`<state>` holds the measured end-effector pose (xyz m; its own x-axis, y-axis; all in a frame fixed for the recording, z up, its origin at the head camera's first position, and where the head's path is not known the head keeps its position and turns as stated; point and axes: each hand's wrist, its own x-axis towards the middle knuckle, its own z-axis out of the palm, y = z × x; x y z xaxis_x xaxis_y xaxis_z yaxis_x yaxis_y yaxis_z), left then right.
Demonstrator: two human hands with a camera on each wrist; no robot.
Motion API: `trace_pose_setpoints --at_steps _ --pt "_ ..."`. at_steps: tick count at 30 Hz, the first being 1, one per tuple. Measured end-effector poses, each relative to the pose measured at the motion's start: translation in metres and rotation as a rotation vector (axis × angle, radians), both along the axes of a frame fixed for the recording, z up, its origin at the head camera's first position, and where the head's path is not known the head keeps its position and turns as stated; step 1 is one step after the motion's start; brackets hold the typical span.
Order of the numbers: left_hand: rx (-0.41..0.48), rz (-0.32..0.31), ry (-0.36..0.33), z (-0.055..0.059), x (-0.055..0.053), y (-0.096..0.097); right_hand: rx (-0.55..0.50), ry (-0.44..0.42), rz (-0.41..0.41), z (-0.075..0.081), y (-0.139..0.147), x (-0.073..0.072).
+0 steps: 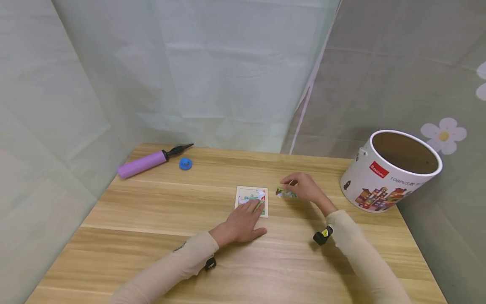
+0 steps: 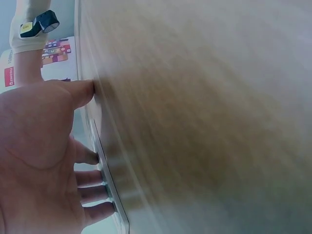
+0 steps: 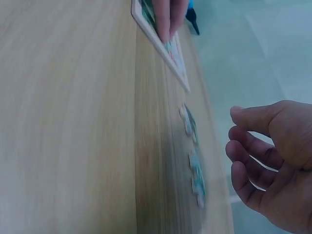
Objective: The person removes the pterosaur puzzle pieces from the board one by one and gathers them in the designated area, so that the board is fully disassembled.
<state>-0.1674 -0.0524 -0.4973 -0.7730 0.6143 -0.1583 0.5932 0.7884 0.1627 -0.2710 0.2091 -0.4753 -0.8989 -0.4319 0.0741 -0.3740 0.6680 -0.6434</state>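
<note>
My left hand (image 1: 244, 223) lies on a small framed jigsaw puzzle (image 1: 250, 187), its fingers stretched over the picture and the thumb out to the side on the table. Part of the colourful picture is hidden under those fingers. To the right of the frame, loose puzzle pieces (image 1: 286, 194) lie on the wooden table. Over them hovers my right hand (image 1: 306, 188), fingers loosely bent. In the right wrist view a gap shows between thumb and fingertips, with nothing held, and two pieces (image 3: 197, 178) lie below on the tabletop.
A large white bucket (image 1: 351, 185) with printed building blocks stands at the table's right side. At the back left lie a purple hand pump (image 1: 146, 164) with a black nozzle and a small blue toy (image 1: 185, 164). Cloth walls (image 1: 228, 76) border the table (image 1: 152, 211).
</note>
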Motion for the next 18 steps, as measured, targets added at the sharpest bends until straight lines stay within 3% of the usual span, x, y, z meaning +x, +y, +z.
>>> trace_pose_setpoints --at_steps 9,18 --pt "-0.015 -0.021 -0.011 0.009 0.003 -0.002 -0.008 0.006 0.084 -0.003 -0.030 -0.002" --pt "-0.018 -0.040 0.016 0.004 0.003 -0.006 -0.006 0.056 0.169 -0.009 -0.053 -0.005"
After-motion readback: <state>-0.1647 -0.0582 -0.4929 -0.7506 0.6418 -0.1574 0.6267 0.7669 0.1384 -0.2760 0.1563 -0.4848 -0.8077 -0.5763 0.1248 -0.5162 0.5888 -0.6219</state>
